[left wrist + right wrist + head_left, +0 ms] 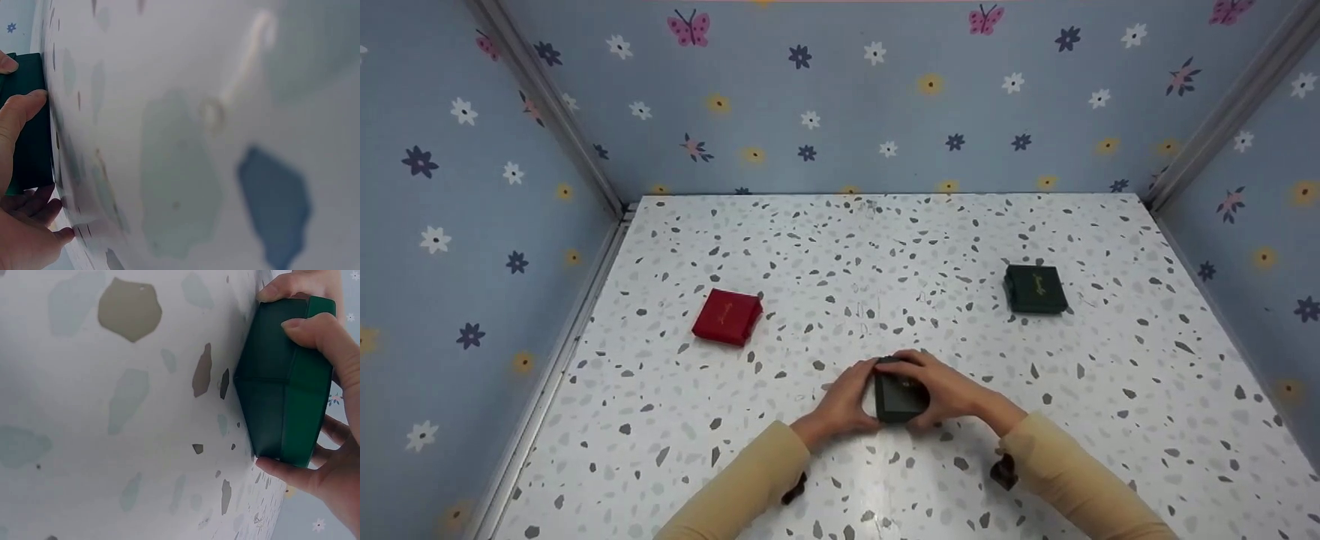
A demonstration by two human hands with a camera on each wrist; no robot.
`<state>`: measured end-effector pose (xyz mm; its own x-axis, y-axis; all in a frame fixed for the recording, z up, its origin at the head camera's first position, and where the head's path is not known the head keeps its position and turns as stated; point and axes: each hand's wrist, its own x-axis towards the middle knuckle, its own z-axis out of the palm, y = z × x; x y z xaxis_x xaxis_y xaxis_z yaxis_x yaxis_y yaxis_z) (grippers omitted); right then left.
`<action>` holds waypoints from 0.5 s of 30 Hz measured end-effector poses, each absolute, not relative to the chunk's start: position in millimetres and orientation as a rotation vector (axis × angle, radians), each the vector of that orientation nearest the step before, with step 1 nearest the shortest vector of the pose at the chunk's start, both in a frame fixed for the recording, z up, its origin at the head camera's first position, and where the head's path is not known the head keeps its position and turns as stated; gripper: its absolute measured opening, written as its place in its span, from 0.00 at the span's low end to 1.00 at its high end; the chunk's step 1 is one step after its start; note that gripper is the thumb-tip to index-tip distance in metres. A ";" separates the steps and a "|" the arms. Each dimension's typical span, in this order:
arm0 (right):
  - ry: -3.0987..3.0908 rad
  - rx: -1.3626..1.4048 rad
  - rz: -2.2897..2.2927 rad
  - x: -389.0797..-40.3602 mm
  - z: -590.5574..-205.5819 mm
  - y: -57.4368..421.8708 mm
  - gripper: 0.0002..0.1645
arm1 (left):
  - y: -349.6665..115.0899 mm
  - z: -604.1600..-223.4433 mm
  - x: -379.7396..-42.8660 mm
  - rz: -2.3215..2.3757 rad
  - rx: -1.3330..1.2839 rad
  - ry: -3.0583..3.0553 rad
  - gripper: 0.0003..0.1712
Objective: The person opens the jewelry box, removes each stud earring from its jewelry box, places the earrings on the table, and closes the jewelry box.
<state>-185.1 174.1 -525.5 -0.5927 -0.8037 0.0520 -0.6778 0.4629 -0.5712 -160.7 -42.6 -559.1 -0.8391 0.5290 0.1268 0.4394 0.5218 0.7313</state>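
Observation:
A small dark green gift box point(896, 401) sits on the speckled table at the front middle, between both hands. My left hand point(844, 400) grips its left side, thumb at the near edge and fingers reaching to the far side. From the right, my right hand point(949, 386) holds the same box, its fingers over the far edge and its thumb near the front. In the right wrist view the gift box point(281, 388) shows a darker part beside a brighter green band. The left wrist view catches only part of the gift box point(34, 135), with a thumb pressed on its side.
To the left lies a red gift box point(727, 318) with gold lettering. Another dark green gift box point(1036, 289), also gold-lettered, stands at the back right. Flower-patterned blue panels point(847, 97) wall the table point(840, 255) at the back and both sides.

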 end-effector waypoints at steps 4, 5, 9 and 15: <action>2.481 -1.280 -0.820 -185.6 -526.3 175.1 0.56 | -42.2 -559.2 -160.8 1.220 0.844 2.641 0.57; 2.476 -1.277 -0.824 -185.7 -526.3 175.5 0.56 | -42.2 -559.3 -160.7 1.222 0.846 2.643 0.57; 2.463 -1.231 -0.849 -185.7 -524.4 177.5 0.56 | -42.0 -559.1 -160.5 1.227 0.841 2.637 0.56; 2.438 -1.195 -0.911 -185.8 -521.3 180.7 0.54 | -42.5 -559.9 -160.7 1.199 0.891 2.667 0.52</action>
